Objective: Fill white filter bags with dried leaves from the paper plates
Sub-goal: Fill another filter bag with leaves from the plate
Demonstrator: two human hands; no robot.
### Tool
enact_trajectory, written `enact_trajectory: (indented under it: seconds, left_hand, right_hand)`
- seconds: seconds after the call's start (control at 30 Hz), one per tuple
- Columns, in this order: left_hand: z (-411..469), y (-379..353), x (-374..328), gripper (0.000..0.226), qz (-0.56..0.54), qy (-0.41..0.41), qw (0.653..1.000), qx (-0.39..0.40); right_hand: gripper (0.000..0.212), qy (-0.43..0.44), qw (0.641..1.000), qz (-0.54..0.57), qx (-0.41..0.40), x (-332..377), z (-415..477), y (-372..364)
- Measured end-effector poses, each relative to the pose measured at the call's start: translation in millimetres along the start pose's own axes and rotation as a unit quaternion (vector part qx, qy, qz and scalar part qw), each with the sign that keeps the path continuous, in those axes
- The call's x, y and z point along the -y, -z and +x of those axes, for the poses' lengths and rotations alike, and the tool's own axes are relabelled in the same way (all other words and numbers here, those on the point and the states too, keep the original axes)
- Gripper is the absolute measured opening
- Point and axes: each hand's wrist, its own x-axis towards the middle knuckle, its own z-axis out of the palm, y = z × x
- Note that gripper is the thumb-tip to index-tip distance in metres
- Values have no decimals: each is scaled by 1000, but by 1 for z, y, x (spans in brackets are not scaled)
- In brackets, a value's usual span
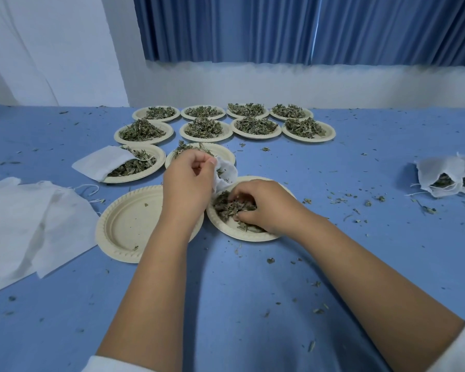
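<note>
Left hand [188,181] pinches the mouth of a white filter bag [226,174], held just above the far rim of the near paper plate [226,232]. Right hand [263,205] lies on that plate, fingers curled round a clump of dried leaves [226,208]. Touching it on the left sits a second plate [124,226] holding only crumbs. Filled bags [440,178] lie far right on the blue desk [253,291].

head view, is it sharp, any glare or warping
Head view: soft, even light, no glare on the table; faint shadows under the left hand, pinching a filter bag, and the right hand, grasping dried leaves; wide-angle stretch fans the curtain folds outward; slightly soft.
</note>
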Motion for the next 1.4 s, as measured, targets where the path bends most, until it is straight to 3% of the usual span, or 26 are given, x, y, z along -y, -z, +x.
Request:
enact_trajectory:
  seconds: [0.13, 0.27, 0.67, 0.8, 0.9, 1.03, 1.17, 1.33, 1.4]
  left_hand:
    - [1, -1, 1, 13, 13, -5, 1000, -1]
    - [0, -2, 1, 17, 16, -8, 1000, 2]
    - [-1, -3, -1, 14, 10, -4, 1000, -2]
    - [-2, -2, -2, 9, -10, 11, 1000, -16]
    - [-1, 0, -2, 8, -19, 10, 999, -30]
    - [-1, -2, -3, 12, -13, 4, 999, -34]
    - [-3, -5, -4, 8, -4, 1, 1000, -23]
    - [-9, -15, -8, 8, -8, -1, 1000, 23]
    - [-10, -17, -9, 10, -15, 7, 999, 31]
  right_hand:
    - [54, -7, 1000, 3, 8, 0, 1, -1]
    - [33, -12, 999, -34, 16, -3, 2, -3]
    - [20, -48, 998, 31, -18, -2, 0, -3]
    - [20, -72, 987, 117, -81, -4, 0, 9]
    - [20, -86, 956, 242, -139, -5, -2, 23]
    - [31, -99, 906, 383, -148, -4, -7, 34]
    - [31, -115, 862, 470, -152, -4, -6, 37]
    - [25, -101, 780, 595, -167, 1, -2, 29]
    - [24, -100, 775, 601, -170, 3, -1, 24]
